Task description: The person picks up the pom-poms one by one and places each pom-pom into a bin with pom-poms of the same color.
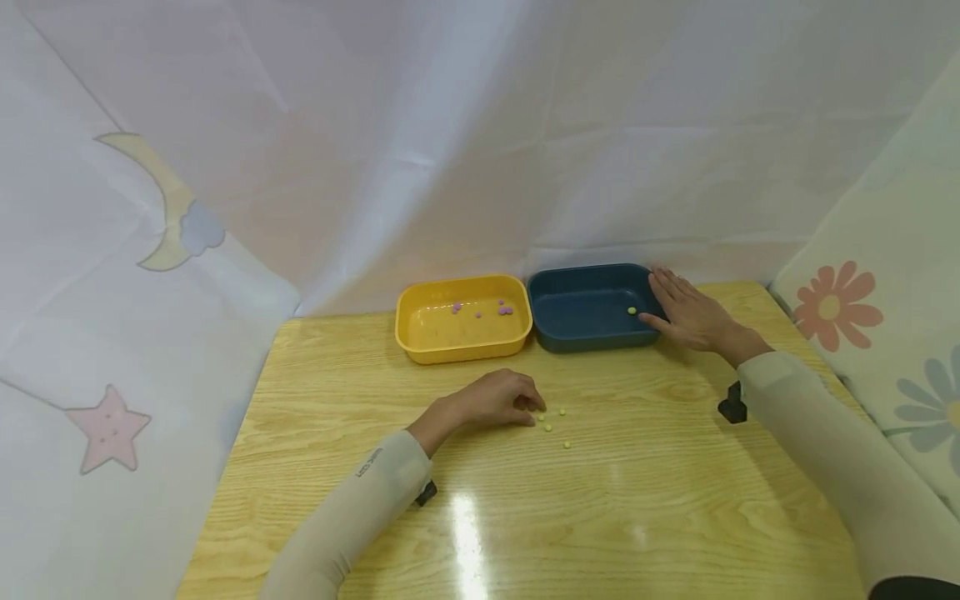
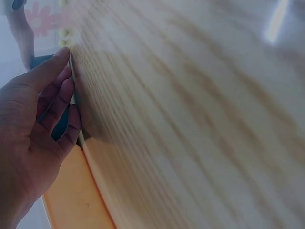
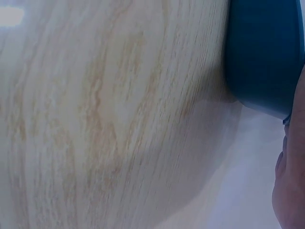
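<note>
My left hand (image 1: 498,400) is low over the wooden table, its thumb and forefinger curved with a gap between them. The fingertips are right at a small yellow bead (image 1: 541,417); several more yellow beads (image 1: 562,412) lie just beyond. In the left wrist view, beads (image 2: 64,33) show past the thumb (image 2: 52,64). My right hand (image 1: 693,317) rests with straight fingers on the right end of the dark blue tray (image 1: 592,343), the thumb across its near corner. Inside that tray is one yellow bead (image 1: 632,311). The right wrist view catches only part of this hand (image 3: 290,191) beside the tray wall (image 3: 262,62).
Left of the blue tray stands a yellow tray (image 1: 465,354) with several purple beads (image 1: 478,315) in it. Both trays are near the table's back edge, before a white cloth (image 1: 465,167). Printed cloth also hangs at either side of the wooden table (image 1: 637,508).
</note>
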`<state>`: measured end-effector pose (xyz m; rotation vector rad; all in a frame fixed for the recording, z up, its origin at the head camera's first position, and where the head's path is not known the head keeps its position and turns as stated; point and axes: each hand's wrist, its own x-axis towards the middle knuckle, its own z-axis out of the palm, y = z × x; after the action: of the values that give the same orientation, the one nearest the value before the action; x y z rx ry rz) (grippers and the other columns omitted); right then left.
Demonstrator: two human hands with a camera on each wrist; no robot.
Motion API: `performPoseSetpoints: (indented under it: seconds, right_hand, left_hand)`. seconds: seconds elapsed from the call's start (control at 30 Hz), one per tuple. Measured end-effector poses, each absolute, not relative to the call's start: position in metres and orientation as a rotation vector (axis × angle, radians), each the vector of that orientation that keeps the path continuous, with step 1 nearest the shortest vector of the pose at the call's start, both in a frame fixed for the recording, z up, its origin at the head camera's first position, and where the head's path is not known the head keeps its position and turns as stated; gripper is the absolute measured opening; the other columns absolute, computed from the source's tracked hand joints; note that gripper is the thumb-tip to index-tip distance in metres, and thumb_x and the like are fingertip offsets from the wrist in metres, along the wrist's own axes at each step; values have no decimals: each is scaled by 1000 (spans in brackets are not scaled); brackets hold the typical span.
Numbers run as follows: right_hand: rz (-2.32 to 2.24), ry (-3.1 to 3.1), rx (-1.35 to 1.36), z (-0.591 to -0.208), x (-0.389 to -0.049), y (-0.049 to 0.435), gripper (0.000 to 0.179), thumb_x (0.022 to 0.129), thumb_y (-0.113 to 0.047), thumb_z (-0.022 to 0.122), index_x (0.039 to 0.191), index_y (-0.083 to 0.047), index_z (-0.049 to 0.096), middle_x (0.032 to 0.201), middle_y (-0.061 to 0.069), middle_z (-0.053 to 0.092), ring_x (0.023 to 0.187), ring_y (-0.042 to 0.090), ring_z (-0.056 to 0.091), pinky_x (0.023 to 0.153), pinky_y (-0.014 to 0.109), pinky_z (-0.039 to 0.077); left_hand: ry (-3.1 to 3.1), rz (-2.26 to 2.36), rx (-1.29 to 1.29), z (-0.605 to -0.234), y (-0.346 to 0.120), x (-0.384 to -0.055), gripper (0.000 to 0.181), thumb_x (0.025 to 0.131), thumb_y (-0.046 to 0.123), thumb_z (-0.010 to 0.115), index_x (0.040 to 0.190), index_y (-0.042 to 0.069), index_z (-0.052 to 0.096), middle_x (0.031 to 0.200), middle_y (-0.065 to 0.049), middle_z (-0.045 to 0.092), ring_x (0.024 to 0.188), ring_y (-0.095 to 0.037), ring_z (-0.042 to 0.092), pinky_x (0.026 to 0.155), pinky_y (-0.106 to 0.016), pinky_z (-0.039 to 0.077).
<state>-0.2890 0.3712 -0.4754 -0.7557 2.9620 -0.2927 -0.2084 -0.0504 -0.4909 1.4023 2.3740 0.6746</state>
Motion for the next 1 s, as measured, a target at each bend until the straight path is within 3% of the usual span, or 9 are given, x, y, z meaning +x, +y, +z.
performPoseSetpoints:
  seconds: [0.53, 1.0]
  right_hand:
    - [-328, 2988, -780, -481, -290, 372, 88, 113, -49, 43, 165, 10, 6, 174, 31, -1, 161, 48, 0, 131, 59, 3]
    - [-273, 2992, -732, -482, -291, 370, 88, 112, -47, 47, 166, 9, 5, 174, 30, -1, 162, 47, 1, 131, 59, 5]
  left_hand:
    - [2451, 590, 1405, -496, -43, -209, 11, 98, 30, 79, 107, 25, 82, 97, 17, 71, 82, 9, 60, 73, -12, 48]
    - [2497, 626, 1402, -492, -37, -211, 9, 101, 28, 76, 106, 24, 81, 96, 15, 70, 82, 5, 59, 73, -13, 48]
